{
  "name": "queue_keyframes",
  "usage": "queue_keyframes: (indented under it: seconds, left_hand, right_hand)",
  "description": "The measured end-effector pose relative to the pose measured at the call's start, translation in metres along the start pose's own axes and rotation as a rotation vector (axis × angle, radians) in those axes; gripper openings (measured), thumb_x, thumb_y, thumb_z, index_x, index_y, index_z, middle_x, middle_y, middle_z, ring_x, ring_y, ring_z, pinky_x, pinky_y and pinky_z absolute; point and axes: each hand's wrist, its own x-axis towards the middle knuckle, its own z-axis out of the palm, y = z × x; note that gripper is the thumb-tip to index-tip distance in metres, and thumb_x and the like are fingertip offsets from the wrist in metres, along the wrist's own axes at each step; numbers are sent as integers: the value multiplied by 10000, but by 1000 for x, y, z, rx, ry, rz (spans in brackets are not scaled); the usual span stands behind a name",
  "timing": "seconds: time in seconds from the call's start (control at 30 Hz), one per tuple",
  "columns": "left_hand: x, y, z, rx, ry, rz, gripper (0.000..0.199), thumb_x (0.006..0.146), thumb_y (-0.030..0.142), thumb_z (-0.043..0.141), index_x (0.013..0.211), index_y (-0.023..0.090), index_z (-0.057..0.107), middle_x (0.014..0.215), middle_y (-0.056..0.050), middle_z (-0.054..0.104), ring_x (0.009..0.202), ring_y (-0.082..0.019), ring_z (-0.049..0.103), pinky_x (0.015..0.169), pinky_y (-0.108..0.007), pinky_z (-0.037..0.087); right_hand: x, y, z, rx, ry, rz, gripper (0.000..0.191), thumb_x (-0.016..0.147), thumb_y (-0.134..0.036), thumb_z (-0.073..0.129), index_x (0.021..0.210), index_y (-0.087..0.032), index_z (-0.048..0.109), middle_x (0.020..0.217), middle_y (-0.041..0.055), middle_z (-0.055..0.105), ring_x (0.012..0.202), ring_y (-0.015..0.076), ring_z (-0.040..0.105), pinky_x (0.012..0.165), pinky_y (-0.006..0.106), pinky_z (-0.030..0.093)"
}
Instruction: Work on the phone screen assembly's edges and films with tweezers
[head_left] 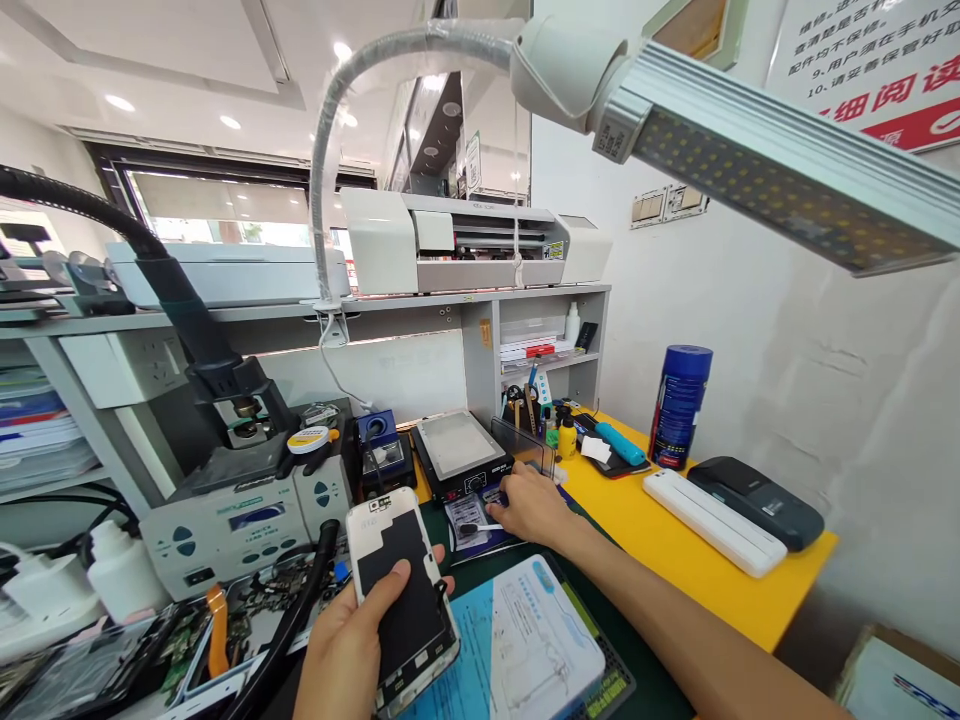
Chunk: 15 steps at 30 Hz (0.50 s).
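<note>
In my left hand (349, 635) is a white-framed phone screen assembly (405, 590), its black inner side facing me. The thumb presses on its face and the fingertips show at the right edge. My right hand (529, 505) reaches forward, its fingers curled together by the front right corner of a flat heating plate (459, 445). Whatever those fingers pinch is hidden. Under and beside them lies a small clear packet (469, 525) on a dark mat, with a thin white stick (489, 527) close to the fingertips. A white-and-blue box (544, 640) lies below my right forearm.
A grey soldering station (232, 535) and loose circuit boards (262, 585) crowd the left. On the yellow desktop stand a blue can (680, 405), a yellow bottle (567, 438), a white bar-shaped device (712, 520) and a black device (757, 500). A lamp (780, 160) hangs overhead.
</note>
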Motion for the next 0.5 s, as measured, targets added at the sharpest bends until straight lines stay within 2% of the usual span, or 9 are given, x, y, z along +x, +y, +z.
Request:
queue_keyframes:
  seconds: [0.13, 0.3, 0.5]
  left_hand:
    - [-8, 5, 4, -1, 10, 36, 346, 774, 192, 679, 1101, 80, 682, 1014, -172, 761, 851, -299, 736, 546, -303, 592]
    - [-14, 5, 4, 34, 1, 37, 341, 788, 258, 676, 1106, 139, 698, 1089, -136, 748, 941, -305, 717, 604, -324, 604]
    - [-12, 5, 3, 37, 2, 32, 358, 777, 244, 686, 1116, 132, 693, 1108, -145, 739, 936, -322, 717, 614, -349, 611]
  right_hand:
    - [4, -3, 1, -5, 8, 32, 298, 937, -353, 585, 1158, -153, 600, 1195, 91, 612, 1044, 232, 615, 885, 446, 514]
    - [8, -3, 7, 36, -8, 51, 308, 937, -348, 586, 1173, -150, 593, 1210, 97, 604, 1056, 237, 611, 894, 453, 510]
    - [4, -5, 5, 148, -17, 44, 304, 934, -326, 595, 1169, -132, 595, 1195, 106, 611, 1038, 233, 620, 886, 440, 517]
